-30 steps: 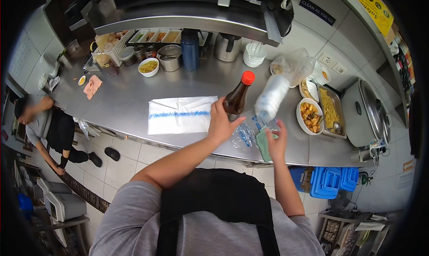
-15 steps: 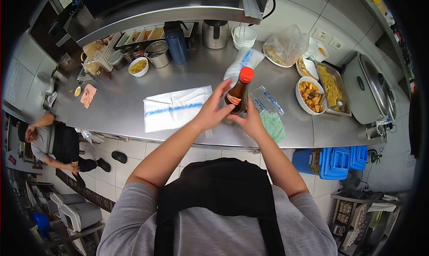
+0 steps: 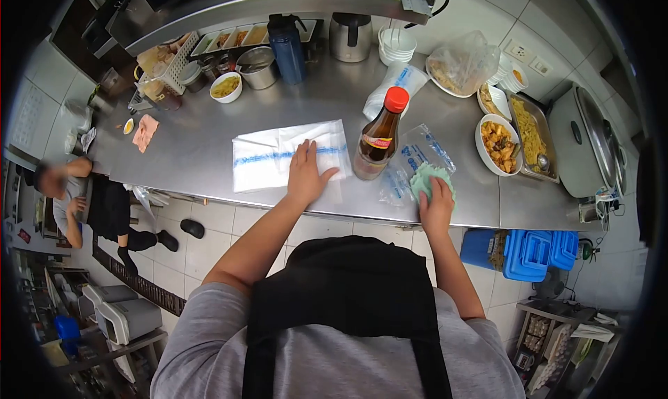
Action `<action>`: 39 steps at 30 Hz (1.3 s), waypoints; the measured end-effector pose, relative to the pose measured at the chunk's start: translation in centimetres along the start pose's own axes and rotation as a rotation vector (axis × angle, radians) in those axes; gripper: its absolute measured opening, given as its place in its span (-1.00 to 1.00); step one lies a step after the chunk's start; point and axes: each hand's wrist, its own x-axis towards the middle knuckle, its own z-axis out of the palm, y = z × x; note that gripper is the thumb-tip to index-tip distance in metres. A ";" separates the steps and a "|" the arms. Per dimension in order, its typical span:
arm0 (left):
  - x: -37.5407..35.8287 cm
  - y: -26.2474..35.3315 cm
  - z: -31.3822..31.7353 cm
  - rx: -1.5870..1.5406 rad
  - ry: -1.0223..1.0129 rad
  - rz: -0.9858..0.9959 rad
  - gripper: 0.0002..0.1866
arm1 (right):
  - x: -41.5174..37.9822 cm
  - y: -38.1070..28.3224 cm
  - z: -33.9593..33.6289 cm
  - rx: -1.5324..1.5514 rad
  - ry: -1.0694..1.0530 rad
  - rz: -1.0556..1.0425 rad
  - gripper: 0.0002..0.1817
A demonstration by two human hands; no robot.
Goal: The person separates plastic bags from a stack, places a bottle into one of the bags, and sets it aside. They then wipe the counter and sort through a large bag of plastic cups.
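My left hand (image 3: pixel 306 176) lies spread on the white plastic bags (image 3: pixel 264 163), which are stacked flat on the steel counter. A green cloth (image 3: pixel 422 179) is under my right hand (image 3: pixel 437 207), whose fingers rest on it. Between the hands a brown sauce bottle (image 3: pixel 378 138) with a red cap stands upright, touched by neither. Clear plastic with blue print (image 3: pixel 433 148) lies beside the bottle, close to the cloth. Behind the bottle is a rolled bundle of printed bags (image 3: pixel 400 85).
Right of the cloth are a food bowl (image 3: pixel 498 145), a noodle tray (image 3: pixel 530 131) and a large cooker (image 3: pixel 574 141). At the back stand a blue jug (image 3: pixel 287 51), a metal pot (image 3: pixel 257 68) and white bowls (image 3: pixel 397 46). Another person (image 3: pixel 90 197) is at far left.
Both hands have let go of the bottle, which now stands on the counter. My left hand moved left onto the bags, my right hand moved right onto the cloth. The view shifted slightly.
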 end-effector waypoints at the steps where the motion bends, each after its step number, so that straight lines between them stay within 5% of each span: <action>1: -0.6 -0.9 0.1 -0.039 0.004 0.021 -0.32 | -0.7 0.6 0.2 0.001 -0.010 0.000 -0.54; 3: -1.0 -1.2 -0.3 -0.168 0.040 0.000 -0.64 | -1.4 1.5 0.4 0.027 0.002 -0.048 -0.57; 6: -0.2 -1.9 -0.9 -0.257 -0.081 -0.178 -0.78 | 0.0 2.3 0.5 0.215 -0.055 0.019 -0.69; 10: 0.7 -1.8 -3.2 -0.571 0.091 -0.235 -0.82 | 1.2 1.4 -1.0 0.231 -0.119 0.096 -0.79; 11: 0.8 -1.6 -5.0 -0.606 -0.082 -0.376 -0.81 | 1.4 0.1 -2.3 0.162 -0.095 0.019 -0.79; 13: 0.9 -1.4 -7.8 -0.682 -0.107 -0.297 -0.83 | 2.0 -2.7 -4.1 0.088 -0.064 -0.053 -0.78; 19: 0.6 -0.5 -13.4 -1.059 -0.489 -0.149 -0.89 | 4.6 -14.6 -8.2 0.677 -0.147 -0.295 -0.49; 22: 0.9 0.4 -15.5 -1.221 -0.673 -0.091 -0.90 | 6.6 -17.6 -8.9 0.887 -0.245 -0.225 -0.37; 23: 1.0 0.6 -15.9 -1.251 -0.691 -0.095 -0.89 | 7.0 -17.7 -8.9 0.908 -0.337 -0.189 -0.53; 24: 1.2 0.6 -16.0 -1.248 -0.683 -0.092 -0.89 | 7.4 -17.6 -8.6 0.910 -0.336 -0.197 -0.53; 26: 1.6 0.3 -16.0 -1.030 -0.575 -0.066 -0.89 | 8.1 -17.4 -7.6 1.043 -0.662 0.051 -0.72; 30: 3.4 1.6 -18.3 -0.781 -0.177 0.015 -0.96 | 9.8 -20.7 -7.4 0.968 -0.523 0.137 -0.87; 32: 4.4 1.5 -19.9 -0.375 0.388 0.482 -0.90 | 10.8 -22.2 -7.4 0.983 -0.050 -0.326 -0.79; 33: 4.6 1.5 -20.6 -0.311 0.483 0.552 -0.81 | 11.3 -22.7 -7.4 0.950 0.053 -0.446 -0.70; 37: 3.0 -2.7 -19.1 -0.077 0.537 0.597 -0.79 | 10.8 -21.8 -3.4 0.700 -0.034 -0.813 -0.66; 39: 1.1 -5.8 -15.7 -0.094 0.157 0.435 -0.78 | 8.9 -20.7 0.7 0.646 -0.168 -0.764 -0.69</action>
